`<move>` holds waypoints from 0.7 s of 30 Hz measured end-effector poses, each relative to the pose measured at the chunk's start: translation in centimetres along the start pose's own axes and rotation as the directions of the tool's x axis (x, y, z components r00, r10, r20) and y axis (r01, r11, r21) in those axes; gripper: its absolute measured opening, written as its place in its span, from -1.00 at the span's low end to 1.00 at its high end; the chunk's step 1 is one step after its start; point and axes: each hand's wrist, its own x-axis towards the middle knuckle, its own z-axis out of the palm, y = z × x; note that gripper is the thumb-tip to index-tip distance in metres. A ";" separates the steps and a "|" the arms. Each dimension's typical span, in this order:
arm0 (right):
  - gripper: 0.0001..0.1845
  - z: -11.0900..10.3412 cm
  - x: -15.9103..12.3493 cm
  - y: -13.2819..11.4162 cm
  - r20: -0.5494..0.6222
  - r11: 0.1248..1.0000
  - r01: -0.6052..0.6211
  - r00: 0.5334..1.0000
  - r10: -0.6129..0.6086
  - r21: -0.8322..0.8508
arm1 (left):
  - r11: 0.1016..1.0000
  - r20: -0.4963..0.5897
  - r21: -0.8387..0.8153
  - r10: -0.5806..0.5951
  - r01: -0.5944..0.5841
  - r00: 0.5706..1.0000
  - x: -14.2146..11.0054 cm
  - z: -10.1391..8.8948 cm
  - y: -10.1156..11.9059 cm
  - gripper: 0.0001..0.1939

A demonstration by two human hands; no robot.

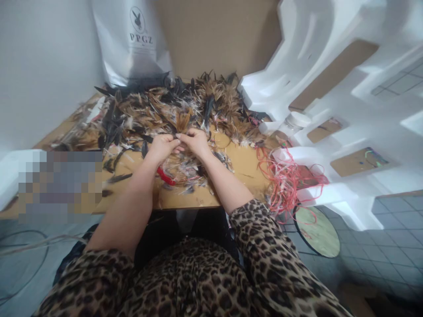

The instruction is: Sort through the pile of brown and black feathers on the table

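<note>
Over the near part of the table, my left hand (pixel 163 147) and my right hand (pixel 196 142) meet, thumbs and fingertips pinched together. A small bunch of brown feathers (pixel 183 121) stands up from between them; its lower ends are hidden by the fingers. Behind the hands spreads a large pile of brown and black feathers (pixel 148 105). Below the left hand, on the tabletop (pixel 185 199), lies a bright red curved piece (pixel 165 176) amid scattered pale feathers and scraps.
A tangle of pink-red ribbon strands (pixel 286 180) hangs over the table's right edge. White foam packing (pixel 330 101) rises on the right, near a white-lidded jar (pixel 297 119). A white printed bag (pixel 139 44) stands at the back. A round stool seat (pixel 317 231) sits lower right.
</note>
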 end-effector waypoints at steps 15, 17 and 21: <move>-0.60 -0.2 -0.3 -0.8 0.060 0.990 -0.051 0.997 0.043 0.131 | 0.997 0.012 0.051 0.063 -0.063 0.998 -0.3 -0.2 0.7 -0.88; -0.58 -0.2 -0.3 -0.8 0.064 0.990 -0.065 0.996 0.057 0.128 | 0.999 0.029 0.026 0.043 -0.044 0.999 -0.3 -0.2 0.7 -0.90; -0.55 0.0 -0.2 -0.4 -0.011 0.994 -0.070 0.997 0.072 0.081 | 0.998 -0.011 -0.048 -0.044 0.043 0.999 -0.5 0.1 0.9 -0.96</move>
